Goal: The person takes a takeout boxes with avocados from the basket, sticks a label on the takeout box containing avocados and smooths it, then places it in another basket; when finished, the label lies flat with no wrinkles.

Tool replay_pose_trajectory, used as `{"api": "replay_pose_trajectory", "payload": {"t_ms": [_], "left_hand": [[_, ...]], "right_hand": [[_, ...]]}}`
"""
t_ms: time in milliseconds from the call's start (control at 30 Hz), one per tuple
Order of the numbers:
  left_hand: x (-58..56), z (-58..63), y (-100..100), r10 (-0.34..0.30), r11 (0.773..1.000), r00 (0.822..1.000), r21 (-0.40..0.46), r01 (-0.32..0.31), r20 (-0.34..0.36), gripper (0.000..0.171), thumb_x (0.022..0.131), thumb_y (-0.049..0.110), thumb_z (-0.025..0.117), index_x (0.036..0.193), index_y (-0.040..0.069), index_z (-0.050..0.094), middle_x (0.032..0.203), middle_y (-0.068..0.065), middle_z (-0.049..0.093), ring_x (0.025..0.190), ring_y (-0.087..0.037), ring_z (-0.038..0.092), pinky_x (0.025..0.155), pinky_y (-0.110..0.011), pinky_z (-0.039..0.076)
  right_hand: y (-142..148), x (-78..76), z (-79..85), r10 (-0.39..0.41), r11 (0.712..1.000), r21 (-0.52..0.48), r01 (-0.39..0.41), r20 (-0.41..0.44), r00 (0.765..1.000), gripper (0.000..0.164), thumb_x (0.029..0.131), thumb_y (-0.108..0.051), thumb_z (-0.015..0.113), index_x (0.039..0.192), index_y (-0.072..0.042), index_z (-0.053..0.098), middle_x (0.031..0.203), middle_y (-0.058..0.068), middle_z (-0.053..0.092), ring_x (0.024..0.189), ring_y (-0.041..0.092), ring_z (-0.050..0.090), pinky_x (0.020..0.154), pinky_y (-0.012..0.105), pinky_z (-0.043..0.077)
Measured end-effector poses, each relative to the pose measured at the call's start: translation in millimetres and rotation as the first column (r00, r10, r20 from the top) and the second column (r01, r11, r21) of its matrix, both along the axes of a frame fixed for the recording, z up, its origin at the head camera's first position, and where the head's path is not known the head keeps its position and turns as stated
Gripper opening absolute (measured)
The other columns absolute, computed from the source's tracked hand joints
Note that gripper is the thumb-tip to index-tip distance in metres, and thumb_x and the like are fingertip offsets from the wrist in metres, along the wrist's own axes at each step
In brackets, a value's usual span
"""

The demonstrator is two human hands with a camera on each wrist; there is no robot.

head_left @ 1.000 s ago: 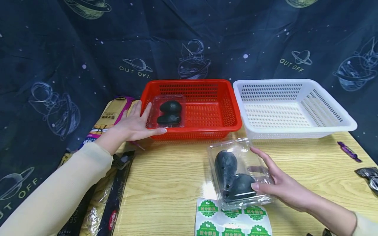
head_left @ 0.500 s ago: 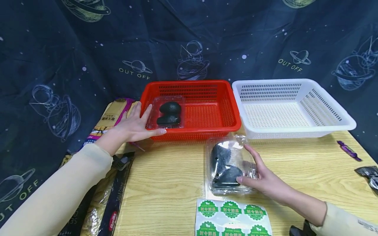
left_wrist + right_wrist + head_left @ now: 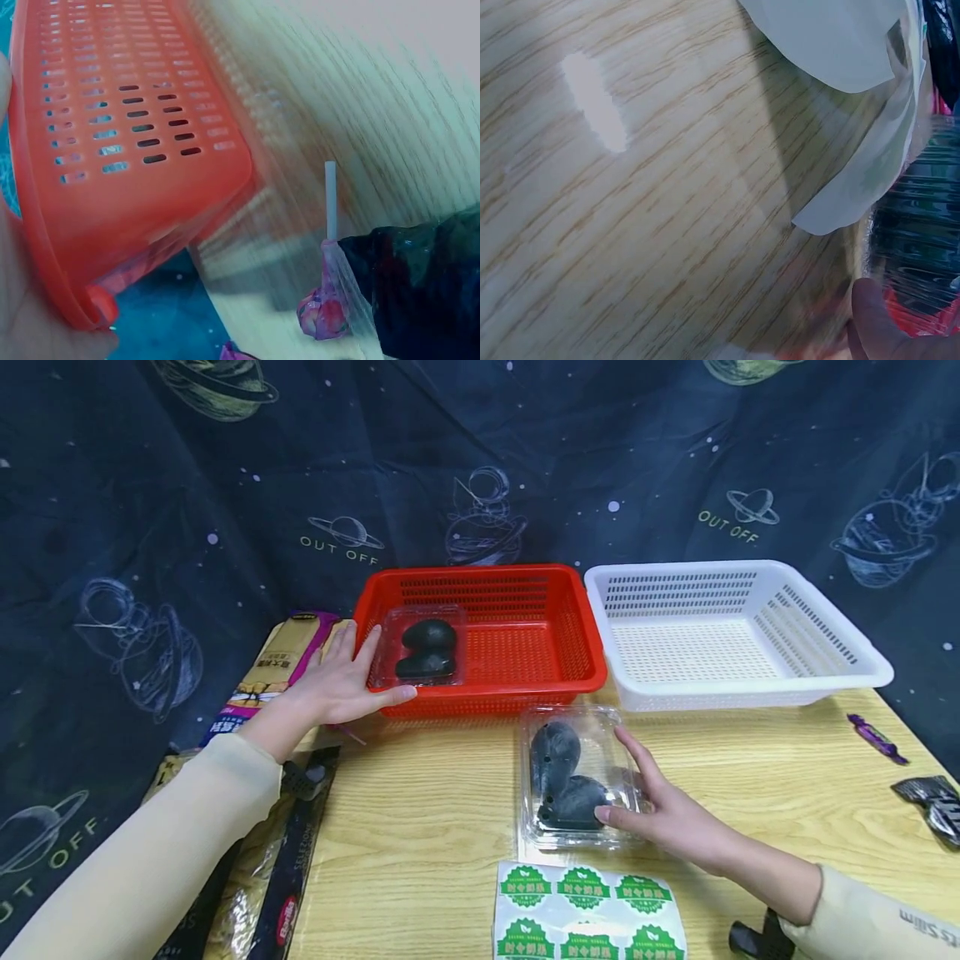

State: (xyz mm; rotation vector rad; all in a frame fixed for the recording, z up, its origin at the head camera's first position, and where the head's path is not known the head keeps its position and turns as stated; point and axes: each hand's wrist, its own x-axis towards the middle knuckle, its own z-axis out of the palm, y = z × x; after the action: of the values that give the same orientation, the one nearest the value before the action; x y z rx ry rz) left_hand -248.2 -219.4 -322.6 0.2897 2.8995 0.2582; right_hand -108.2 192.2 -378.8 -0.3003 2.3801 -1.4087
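A clear plastic clamshell box (image 3: 600, 735) with two dark, avocado-like fruits (image 3: 558, 752) inside sits on the table, in front of the baskets. My right hand (image 3: 667, 814) grips its right side, thumb at the front and fingers along the edge. In the right wrist view part of that hand (image 3: 881, 330) touches the box (image 3: 915, 225). My left hand (image 3: 341, 681) rests with spread fingers on the left front corner of the red basket (image 3: 510, 691). Inside that basket, at its left, lies another clear box (image 3: 388, 652) with two dark fruits.
A white basket (image 3: 750, 687) stands right of the red one. A sheet of green stickers (image 3: 585, 910) lies near the front. Wrapped candies (image 3: 877, 739) lie at the right. Food bags (image 3: 281, 893) line the left side. A lollipop (image 3: 322, 311) shows in the left wrist view.
My right hand has moved the clear box left and away from me, off the sticker sheet, and set it flatter on the table. The left hand has stayed on the red basket.
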Motion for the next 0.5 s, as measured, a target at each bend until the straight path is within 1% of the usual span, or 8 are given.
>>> {"api": "replay_pose_trajectory", "payload": {"t_ms": [167, 200, 267, 300, 333, 400, 467, 500], "left_hand": [[-1.5, -3.1, 1, -0.015, 1.000, 0.999, 0.010, 0.016, -0.039, 0.117, 0.074, 0.083, 0.043, 0.153, 0.014, -0.009, 0.157, -0.022, -0.011, 0.142, -0.044, -0.010, 0.108, -0.066, 0.000], [-0.5, -2.3, 3, -0.026, 1.000, 0.998, 0.007, 0.027, -0.062, 0.116, 0.074, 0.082, 0.043, 0.153, 0.015, -0.008, 0.157, -0.021, -0.011, 0.142, -0.043, -0.010, 0.108, -0.066, 0.000], [3.8, -0.7, 9, -0.066, 0.998, 0.988, 0.011, 0.068, -0.138, 0.114, 0.076, 0.080, 0.044, 0.154, 0.015, -0.006, 0.158, -0.019, -0.007, 0.143, -0.040, -0.008, 0.109, -0.064, 0.001], [7.6, 0.3, 15, -0.096, 0.994, 0.976, 0.027, 0.104, -0.196, 0.112, 0.077, 0.079, 0.046, 0.154, 0.014, -0.002, 0.159, -0.018, -0.003, 0.144, -0.039, -0.005, 0.110, -0.063, 0.004], [12.7, 1.2, 22, -0.126, 0.988, 0.959, 0.051, 0.143, -0.254, 0.109, 0.078, 0.077, 0.047, 0.154, 0.014, 0.003, 0.159, -0.016, 0.002, 0.145, -0.036, -0.001, 0.111, -0.062, 0.007], [26.7, 1.5, 41, -0.189, 0.964, 0.910, 0.106, 0.244, -0.370, 0.101, 0.081, 0.072, 0.050, 0.154, 0.014, 0.012, 0.158, -0.013, 0.015, 0.145, -0.032, 0.009, 0.112, -0.059, 0.015], [44.0, -1.2, 63, -0.239, 0.918, 0.859, 0.183, 0.352, -0.452, 0.091, 0.084, 0.066, 0.053, 0.152, 0.013, 0.021, 0.154, -0.011, 0.026, 0.142, -0.028, 0.020, 0.111, -0.054, 0.021], [53.4, -3.6, 74, -0.256, 0.890, 0.840, 0.222, 0.398, -0.479, 0.086, 0.086, 0.062, 0.054, 0.150, 0.012, 0.025, 0.151, -0.010, 0.031, 0.140, -0.026, 0.025, 0.111, -0.052, 0.023]], "right_hand": [[0, 0.1, -1.3, -0.009, 1.000, -0.001, 0.009, 0.000, 1.000, 0.098, 0.086, -0.036, 0.069, 0.152, -0.038, -0.003, 0.157, 0.024, 0.000, 0.130, 0.060, 0.019, 0.096, 0.072, 0.028], [0, 0.1, -1.5, -0.010, 1.000, -0.001, 0.010, -0.002, 1.000, 0.097, 0.086, -0.036, 0.069, 0.152, -0.038, -0.002, 0.157, 0.024, 0.000, 0.131, 0.060, 0.019, 0.096, 0.072, 0.027], [0, 0.1, -2.1, -0.011, 1.000, -0.001, 0.011, -0.005, 1.000, 0.097, 0.086, -0.037, 0.069, 0.152, -0.037, -0.002, 0.156, 0.025, 0.001, 0.131, 0.060, 0.020, 0.096, 0.072, 0.027], [0, 0.2, -2.1, -0.011, 1.000, -0.001, 0.011, -0.006, 1.000, 0.097, 0.086, -0.037, 0.069, 0.152, -0.038, -0.002, 0.156, 0.025, 0.001, 0.131, 0.060, 0.020, 0.096, 0.072, 0.027], [0, 0.2, -2.1, -0.011, 1.000, -0.002, 0.011, -0.006, 1.000, 0.097, 0.086, -0.037, 0.069, 0.152, -0.038, -0.002, 0.156, 0.025, 0.001, 0.131, 0.060, 0.020, 0.096, 0.072, 0.027], [0, 0.1, -2.3, -0.011, 1.000, -0.005, 0.011, -0.010, 1.000, 0.097, 0.086, -0.037, 0.069, 0.152, -0.038, -0.002, 0.157, 0.024, 0.001, 0.131, 0.060, 0.019, 0.096, 0.072, 0.027], [0, -0.1, -2.0, -0.010, 1.000, -0.008, 0.010, -0.010, 1.000, 0.097, 0.086, -0.037, 0.069, 0.152, -0.038, -0.002, 0.157, 0.024, 0.000, 0.131, 0.060, 0.019, 0.097, 0.072, 0.027], [0, -0.1, -2.0, -0.009, 1.000, -0.009, 0.009, -0.009, 1.000, 0.097, 0.086, -0.037, 0.069, 0.152, -0.038, -0.002, 0.157, 0.024, 0.000, 0.131, 0.059, 0.019, 0.097, 0.072, 0.027]]}}
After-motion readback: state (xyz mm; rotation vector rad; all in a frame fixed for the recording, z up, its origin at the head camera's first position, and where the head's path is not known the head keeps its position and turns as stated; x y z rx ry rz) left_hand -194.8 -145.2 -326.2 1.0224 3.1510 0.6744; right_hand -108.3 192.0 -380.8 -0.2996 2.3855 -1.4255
